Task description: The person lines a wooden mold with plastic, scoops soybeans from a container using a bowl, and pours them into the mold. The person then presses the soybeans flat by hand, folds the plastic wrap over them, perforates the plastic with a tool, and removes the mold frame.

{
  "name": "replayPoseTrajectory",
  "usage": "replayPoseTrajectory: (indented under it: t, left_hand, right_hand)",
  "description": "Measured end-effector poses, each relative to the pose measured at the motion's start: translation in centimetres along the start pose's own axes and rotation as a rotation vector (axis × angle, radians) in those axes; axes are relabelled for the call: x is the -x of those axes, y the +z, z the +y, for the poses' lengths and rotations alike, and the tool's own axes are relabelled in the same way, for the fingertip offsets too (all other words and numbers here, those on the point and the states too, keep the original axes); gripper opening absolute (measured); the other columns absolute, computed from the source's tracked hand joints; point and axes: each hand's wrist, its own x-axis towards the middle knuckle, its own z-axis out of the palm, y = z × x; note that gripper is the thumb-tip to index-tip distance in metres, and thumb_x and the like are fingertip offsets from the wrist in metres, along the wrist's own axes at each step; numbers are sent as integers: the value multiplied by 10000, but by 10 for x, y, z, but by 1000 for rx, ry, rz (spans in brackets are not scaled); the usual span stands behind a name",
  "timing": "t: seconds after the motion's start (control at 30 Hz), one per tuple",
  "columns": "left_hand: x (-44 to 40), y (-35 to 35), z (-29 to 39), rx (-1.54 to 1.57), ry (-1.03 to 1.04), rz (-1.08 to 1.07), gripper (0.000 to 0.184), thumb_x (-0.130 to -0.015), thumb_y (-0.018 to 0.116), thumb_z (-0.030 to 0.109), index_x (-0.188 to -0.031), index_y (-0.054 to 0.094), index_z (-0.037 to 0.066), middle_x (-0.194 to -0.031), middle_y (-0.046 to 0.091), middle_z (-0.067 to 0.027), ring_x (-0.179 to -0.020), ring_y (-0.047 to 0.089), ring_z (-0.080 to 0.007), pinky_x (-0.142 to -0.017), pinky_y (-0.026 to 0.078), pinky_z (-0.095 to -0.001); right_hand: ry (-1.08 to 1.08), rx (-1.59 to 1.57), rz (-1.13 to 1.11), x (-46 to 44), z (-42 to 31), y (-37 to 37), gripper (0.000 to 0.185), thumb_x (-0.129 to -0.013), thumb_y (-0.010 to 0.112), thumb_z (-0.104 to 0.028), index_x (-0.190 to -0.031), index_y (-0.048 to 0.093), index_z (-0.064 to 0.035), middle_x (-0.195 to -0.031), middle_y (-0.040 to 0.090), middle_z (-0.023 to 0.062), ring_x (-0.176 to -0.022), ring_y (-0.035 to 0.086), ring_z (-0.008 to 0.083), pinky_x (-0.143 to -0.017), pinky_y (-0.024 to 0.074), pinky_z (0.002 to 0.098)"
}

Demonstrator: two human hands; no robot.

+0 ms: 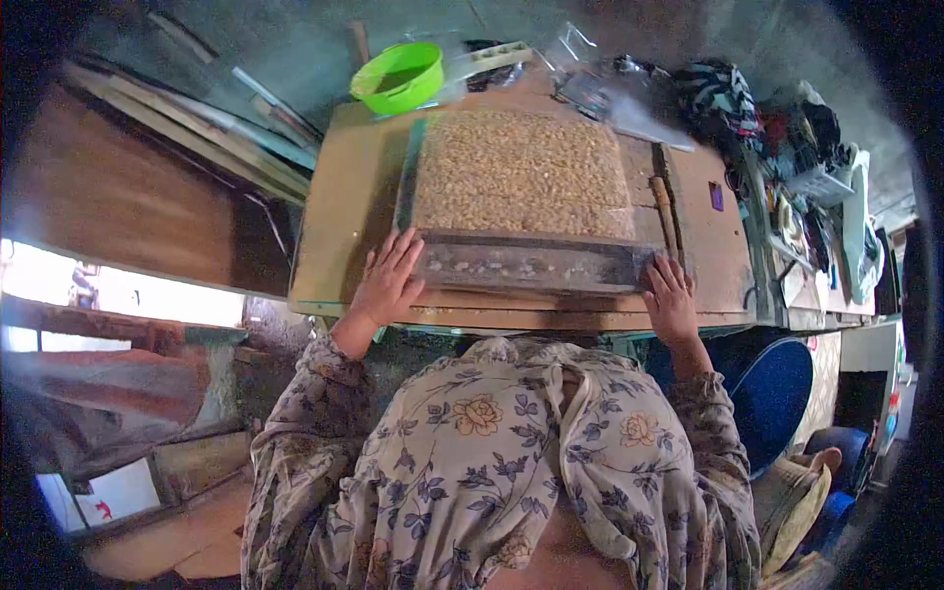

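Observation:
On the table before me lies a flat rectangular layer of small pale-brown pieces (521,172), perhaps nuts or grains; I cannot tell which. A dark strip (536,264) runs along its near side, with a few pale bits showing on it. My left hand (388,277) rests at the left end of this strip, fingers stretched out. At the strip's right end lies my right hand (671,293), its fingers also extended. Neither hand is wrapped around anything. A thin wooden stick or handle (664,202) lies just right of the layer.
A green basin (398,79) stands at the table's back left corner. Clear plastic (644,123) and dark bundled cloth (716,93) lie at the back right. Long boards (187,128) lean at left. A blue drum (777,403) is near my right side.

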Motion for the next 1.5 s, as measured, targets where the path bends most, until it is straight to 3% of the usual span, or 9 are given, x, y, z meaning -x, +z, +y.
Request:
replayPoseTrajectory:
  t: [0.37,0.77,1.07,1.17,1.23,1.27,1.37,1.43,1.5]
  left_hand:
    - [9,-17,9,-119,16,-93,695,-728,534,360,-1306,256,93,-1390,176,-67,-1280,138,-308,-969,200,-539]
    - [16,-16,13,-223,50,-57,704,-713,538,444,-1259,329,52,-1344,269,-92,-1250,208,-305,-942,251,-514]
    - [3,-29,12,-252,143,-2,700,-664,558,425,-1240,368,74,-1318,325,-75,-1247,226,-288,-994,142,-501]
    - [-7,-34,8,-231,321,-53,683,-642,565,427,-1217,411,90,-1290,371,-60,-1246,234,-279,-995,131,-518]
    - [-11,-34,3,-245,362,-136,645,-634,561,432,-1183,460,107,-1270,400,-46,-1247,236,-276,-994,118,-534]
    - [-14,-33,3,-232,373,-120,589,-632,569,432,-1122,518,109,-1224,452,-36,-1240,248,-268,-992,109,-547]
    - [-24,-34,4,-226,383,-154,549,-630,574,434,-1079,554,119,-1179,492,-42,-1232,260,-280,-979,70,-579]
    - [-31,-32,8,-241,382,-144,508,-627,580,438,-1020,584,115,-1123,522,-28,-1211,289,-269,-979,79,-582]
    - [-35,-31,12,-260,378,-134,473,-623,586,442,-960,613,111,-1067,551,-13,-1190,318,-257,-979,88,-586]
  right_hand:
    - [-64,4,119,-5,-1,-15,393,-732,494,-109,-1124,496,-78,-1264,396,61,-1213,288,286,-972,245,443]
    - [-161,-34,-10,-10,13,-9,447,-659,465,-18,-1099,521,-73,-1258,409,40,-1218,289,269,-972,267,443]
    - [-199,15,-19,-18,14,-19,393,-682,476,-45,-1061,555,-111,-1235,438,28,-1204,314,262,-952,324,411]
    - [-245,5,-17,-22,22,-18,346,-697,466,-33,-1020,579,-86,-1174,493,35,-1150,372,260,-964,315,370]
    - [-492,172,14,-27,34,-9,329,-694,487,-68,-997,594,-140,-1190,482,2,-1132,399,248,-929,352,383]
    - [-482,173,16,-29,37,-6,329,-694,487,-68,-997,594,-140,-1190,482,2,-1132,399,248,-929,352,383]
    - [-573,160,94,-37,31,-7,261,-684,506,-97,-914,623,-135,-1056,553,8,-1051,452,216,-883,382,372]
    - [-579,434,-5,-43,18,-13,170,-666,528,-135,-792,643,-135,-847,590,13,-942,496,183,-805,411,349]
    - [-579,468,-3,-47,15,-11,139,-656,535,-143,-746,640,-142,-778,581,9,-902,505,173,-775,412,338]
